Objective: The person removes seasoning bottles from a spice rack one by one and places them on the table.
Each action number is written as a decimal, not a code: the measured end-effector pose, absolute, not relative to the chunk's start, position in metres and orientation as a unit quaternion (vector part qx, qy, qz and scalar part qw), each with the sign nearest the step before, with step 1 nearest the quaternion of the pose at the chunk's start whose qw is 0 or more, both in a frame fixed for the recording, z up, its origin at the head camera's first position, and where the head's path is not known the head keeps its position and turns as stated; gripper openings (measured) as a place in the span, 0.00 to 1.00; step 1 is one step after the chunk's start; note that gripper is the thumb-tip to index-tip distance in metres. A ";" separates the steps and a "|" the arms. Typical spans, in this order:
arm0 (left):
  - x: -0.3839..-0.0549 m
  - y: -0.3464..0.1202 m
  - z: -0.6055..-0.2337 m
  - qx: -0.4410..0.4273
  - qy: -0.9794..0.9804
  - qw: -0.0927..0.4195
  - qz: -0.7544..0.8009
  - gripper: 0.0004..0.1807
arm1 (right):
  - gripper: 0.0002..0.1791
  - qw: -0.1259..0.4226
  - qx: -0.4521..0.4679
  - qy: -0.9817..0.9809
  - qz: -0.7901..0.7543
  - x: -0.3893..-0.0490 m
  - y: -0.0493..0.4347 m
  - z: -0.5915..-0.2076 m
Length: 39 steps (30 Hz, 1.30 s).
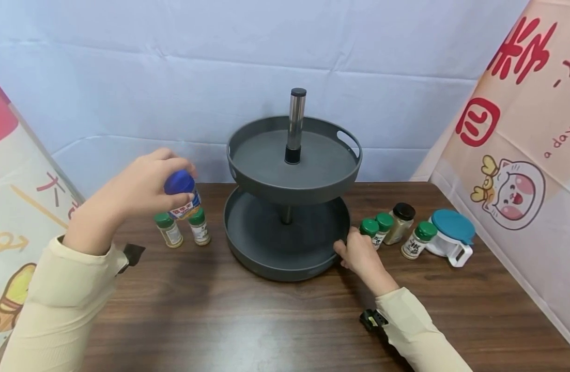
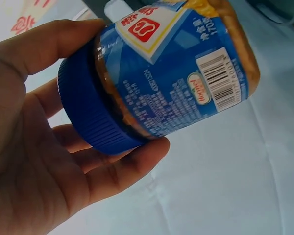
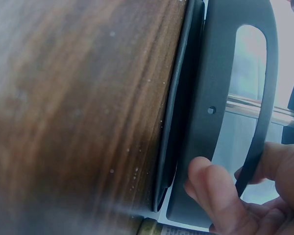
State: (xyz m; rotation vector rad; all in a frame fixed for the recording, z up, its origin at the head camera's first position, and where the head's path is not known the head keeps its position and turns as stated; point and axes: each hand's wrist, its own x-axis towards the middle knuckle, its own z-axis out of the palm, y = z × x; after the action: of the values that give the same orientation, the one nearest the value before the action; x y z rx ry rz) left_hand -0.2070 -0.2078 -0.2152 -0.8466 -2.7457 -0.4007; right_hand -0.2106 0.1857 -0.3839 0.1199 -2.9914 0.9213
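My left hand (image 1: 138, 186) holds a peanut butter jar (image 2: 171, 83) by its blue lid (image 2: 90, 98), raised left of a grey two-tier round tray (image 1: 294, 194). In the left wrist view the thumb and fingers curl around the lid, and a barcode shows on the blue label. Below the jar, two green-capped spice bottles (image 1: 200, 230) stand on the table. At the right side of the lower tier (image 1: 275, 273), my right hand (image 1: 364, 256) grips the rim. The right wrist view shows fingers (image 3: 210, 186) outside the rim beside the handle slot, with the thumb across it.
Right of the tray stand several spice bottles: green-capped ones (image 1: 411, 248) and a black-capped one (image 1: 398, 227). A white container with a teal lid (image 1: 453, 226) is beside them. A metal post (image 1: 296, 121) rises through the tray. Cloth (image 1: 173, 93) hangs behind the wooden table (image 1: 247, 325).
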 end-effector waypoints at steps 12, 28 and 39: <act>-0.203 -0.221 -0.252 -0.277 -0.946 0.073 -0.154 0.16 | 0.21 0.000 0.036 -0.955 0.293 -0.210 0.185 -0.384; -0.204 -0.231 -0.302 -0.239 -0.954 0.010 -0.183 0.17 | 0.20 0.004 0.041 -0.956 0.291 -0.210 0.185 -0.384; -0.208 -0.229 -0.334 -0.244 -0.951 -0.007 -0.192 0.18 | 0.20 0.004 0.036 -0.957 0.286 -0.211 0.186 -0.384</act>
State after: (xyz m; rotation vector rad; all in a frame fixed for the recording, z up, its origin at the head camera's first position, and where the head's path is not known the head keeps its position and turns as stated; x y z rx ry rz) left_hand -0.2078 -0.2294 -0.3344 -0.7694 -2.9990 -0.6053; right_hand -0.2111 0.1860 -0.3841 0.1137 -3.0010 0.8976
